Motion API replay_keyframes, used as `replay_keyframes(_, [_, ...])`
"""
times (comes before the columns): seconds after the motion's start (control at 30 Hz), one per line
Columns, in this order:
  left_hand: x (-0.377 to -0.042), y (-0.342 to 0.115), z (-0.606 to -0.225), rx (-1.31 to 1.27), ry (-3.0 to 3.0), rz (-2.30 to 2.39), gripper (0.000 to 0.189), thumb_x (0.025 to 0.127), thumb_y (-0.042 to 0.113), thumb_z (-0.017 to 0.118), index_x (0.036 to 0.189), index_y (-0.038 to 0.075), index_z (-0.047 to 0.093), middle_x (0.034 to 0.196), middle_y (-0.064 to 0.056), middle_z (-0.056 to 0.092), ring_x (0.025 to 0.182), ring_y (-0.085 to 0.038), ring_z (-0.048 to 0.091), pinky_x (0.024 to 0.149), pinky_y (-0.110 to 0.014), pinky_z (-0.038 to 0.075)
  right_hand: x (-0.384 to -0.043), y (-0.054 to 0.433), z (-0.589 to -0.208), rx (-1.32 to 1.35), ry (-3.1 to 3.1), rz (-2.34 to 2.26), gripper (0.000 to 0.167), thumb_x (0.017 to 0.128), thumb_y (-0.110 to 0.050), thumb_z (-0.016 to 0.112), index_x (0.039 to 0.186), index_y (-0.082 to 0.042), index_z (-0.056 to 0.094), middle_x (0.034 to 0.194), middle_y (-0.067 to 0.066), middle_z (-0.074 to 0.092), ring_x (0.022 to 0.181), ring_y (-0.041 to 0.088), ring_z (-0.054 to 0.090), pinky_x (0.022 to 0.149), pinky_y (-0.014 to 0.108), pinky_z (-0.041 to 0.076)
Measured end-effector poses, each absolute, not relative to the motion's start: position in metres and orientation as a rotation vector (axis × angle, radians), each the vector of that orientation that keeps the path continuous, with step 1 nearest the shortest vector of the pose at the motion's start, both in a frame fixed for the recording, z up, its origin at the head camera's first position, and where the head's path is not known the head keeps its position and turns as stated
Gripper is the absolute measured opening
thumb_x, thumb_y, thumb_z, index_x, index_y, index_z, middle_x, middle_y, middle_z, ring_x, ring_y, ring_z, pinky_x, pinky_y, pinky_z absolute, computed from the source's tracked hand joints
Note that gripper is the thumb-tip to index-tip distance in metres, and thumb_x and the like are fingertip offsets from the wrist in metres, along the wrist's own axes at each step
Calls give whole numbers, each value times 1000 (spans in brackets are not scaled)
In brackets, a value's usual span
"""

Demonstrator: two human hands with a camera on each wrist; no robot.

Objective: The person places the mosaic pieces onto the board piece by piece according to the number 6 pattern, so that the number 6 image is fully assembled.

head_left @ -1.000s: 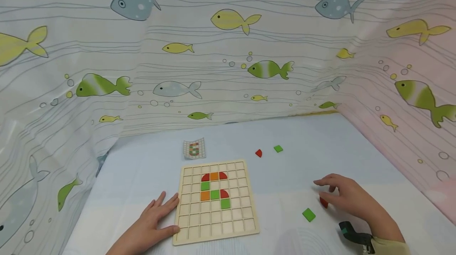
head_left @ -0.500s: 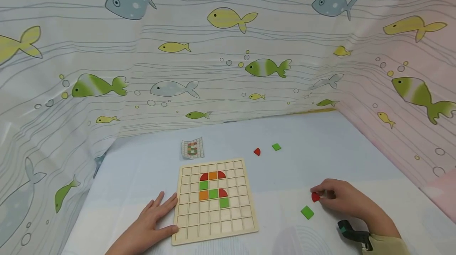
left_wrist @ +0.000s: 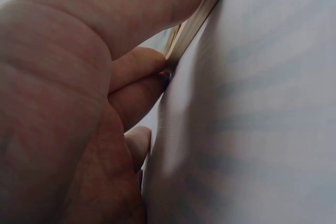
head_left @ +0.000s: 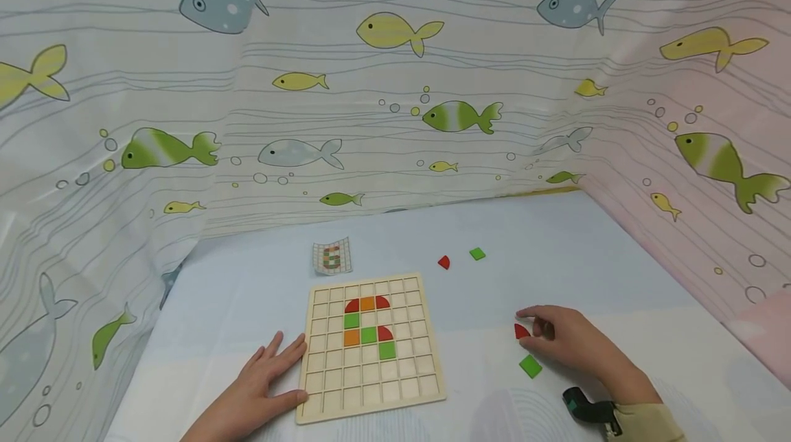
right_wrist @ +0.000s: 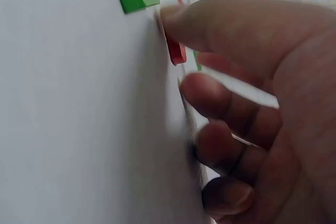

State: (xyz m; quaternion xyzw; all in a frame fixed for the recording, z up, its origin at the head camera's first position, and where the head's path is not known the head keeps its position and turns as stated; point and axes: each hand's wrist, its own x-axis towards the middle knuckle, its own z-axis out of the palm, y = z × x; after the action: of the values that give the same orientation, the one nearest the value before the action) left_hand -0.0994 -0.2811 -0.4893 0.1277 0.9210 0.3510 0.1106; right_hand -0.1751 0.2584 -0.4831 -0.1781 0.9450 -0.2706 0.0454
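Observation:
In the head view my left hand [head_left: 259,380] lies with spread fingers at the left edge of a wooden grid board [head_left: 404,387]. The left wrist view shows the thumb [left_wrist: 157,9] and a finger touching the board's side [left_wrist: 202,17]. Set in the grid are red quarter-circle, orange square and green square tiles [head_left: 369,335]. To the right, my right hand [head_left: 568,342] has a red quarter-circle tile [head_left: 521,331] at its thumb and forefinger, low over the table. The right wrist view has the thumb against this tile [right_wrist: 177,53]; the forefinger's contact is hidden. A green square tile [head_left: 530,366] lies just nearer.
A small printed pattern card [head_left: 331,257] lies behind the board. Another red quarter-circle tile [head_left: 444,262] and a green square tile [head_left: 477,254] lie farther back on the table [head_left: 482,311]. A fish-print curtain [head_left: 371,119] surrounds the table's back and sides.
My right hand has closed its thumb and forefinger on the red quarter-circle tile and moved left with it. The left hand stays at the board's edge; the head view has shifted slightly.

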Motion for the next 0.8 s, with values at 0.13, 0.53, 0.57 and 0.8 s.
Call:
replay_keyframes(0.13, [-98, -281, -491, 391, 2723, 1033, 81, 86, 53, 71, 151, 13, 44, 158, 3, 34, 149, -39, 5, 113, -25, -8, -175, 263, -486, -689, 2856, -839, 32, 91, -29, 74, 121, -19, 71, 84, -17, 54, 70, 1, 48, 61, 23, 44])
replay_keyframes(0.53, [-104, -282, -487, 354, 2665, 1001, 85, 85, 54, 71, 152, 10, 41, 159, -1, 31, 149, -40, 2, 111, -66, 0, -175, 263, -485, -638, 2823, -899, 34, 90, -20, 74, 123, -17, 70, 85, -14, 57, 72, 4, 49, 61, 23, 44])
replay_keyframes(0.57, [-104, -282, -487, 351, 2662, 1000, 85, 85, 54, 71, 152, 10, 41, 159, -1, 31, 149, -40, 2, 111, -66, 0, -175, 263, -485, -645, 2804, -920, 34, 90, -16, 73, 124, -17, 70, 86, -14, 58, 73, 4, 50, 61, 22, 44])
replay_keyframes(0.8, [-103, -282, -488, 357, 2677, 1006, 84, 85, 54, 71, 151, 12, 42, 159, -1, 31, 148, -40, 2, 111, -65, 1, -175, 258, -487, -785, 2730, -986, 35, 93, -29, 72, 125, -16, 69, 88, -14, 59, 73, 4, 51, 62, 23, 45])
